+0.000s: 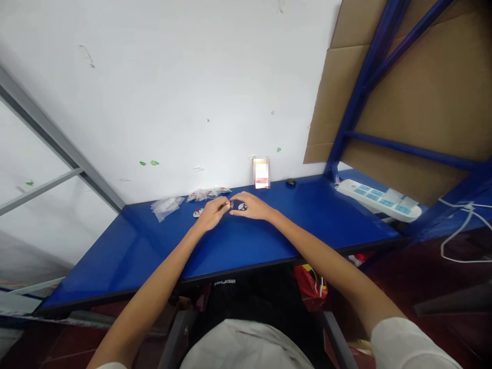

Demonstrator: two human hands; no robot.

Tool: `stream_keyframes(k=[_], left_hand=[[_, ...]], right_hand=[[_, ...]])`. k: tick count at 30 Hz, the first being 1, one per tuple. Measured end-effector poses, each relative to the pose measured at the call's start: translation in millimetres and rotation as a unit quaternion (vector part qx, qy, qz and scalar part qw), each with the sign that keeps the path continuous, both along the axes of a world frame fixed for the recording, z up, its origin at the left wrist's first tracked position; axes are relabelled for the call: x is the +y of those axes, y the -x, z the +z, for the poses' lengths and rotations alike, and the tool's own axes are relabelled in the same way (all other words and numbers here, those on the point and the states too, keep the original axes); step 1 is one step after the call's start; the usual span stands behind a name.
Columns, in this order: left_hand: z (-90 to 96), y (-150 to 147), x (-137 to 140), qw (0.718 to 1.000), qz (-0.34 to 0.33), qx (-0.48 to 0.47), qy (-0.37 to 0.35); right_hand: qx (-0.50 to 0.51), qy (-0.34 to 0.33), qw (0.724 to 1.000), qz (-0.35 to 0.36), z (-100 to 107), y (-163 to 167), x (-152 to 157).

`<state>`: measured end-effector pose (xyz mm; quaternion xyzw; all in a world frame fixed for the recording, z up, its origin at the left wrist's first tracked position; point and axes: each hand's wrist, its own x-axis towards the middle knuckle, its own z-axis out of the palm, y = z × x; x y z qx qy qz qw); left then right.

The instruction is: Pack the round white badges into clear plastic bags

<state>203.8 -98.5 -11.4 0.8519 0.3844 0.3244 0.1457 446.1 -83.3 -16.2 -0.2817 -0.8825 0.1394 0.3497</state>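
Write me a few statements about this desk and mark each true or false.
1. A small item is at the fingertips of the left hand. True, though too small to identify.
2. The hands are far apart. False: the right hand is close beside the left.
3. Flat clear bags lie right of both hands. False: the flat clear bags lie to the left.
4. A small black object lies on the blue table, near the wall. True.
5. The power strip is red. False: the power strip is white with blue sockets.
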Motion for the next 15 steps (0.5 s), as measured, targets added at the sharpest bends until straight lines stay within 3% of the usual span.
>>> stream_keyframes(k=[8, 15], left_hand=[[-13.7, -8, 6, 0.979, 0.067, 0.182, -0.058], [-18.9, -17, 7, 0.973, 0.044, 0.221, -0.047]], right_hand=[[-0.004, -0.015, 0.998, -0.066, -11, -31, 25], [-0.026, -0.009, 0.998, -0.059, -20, -29, 32]])
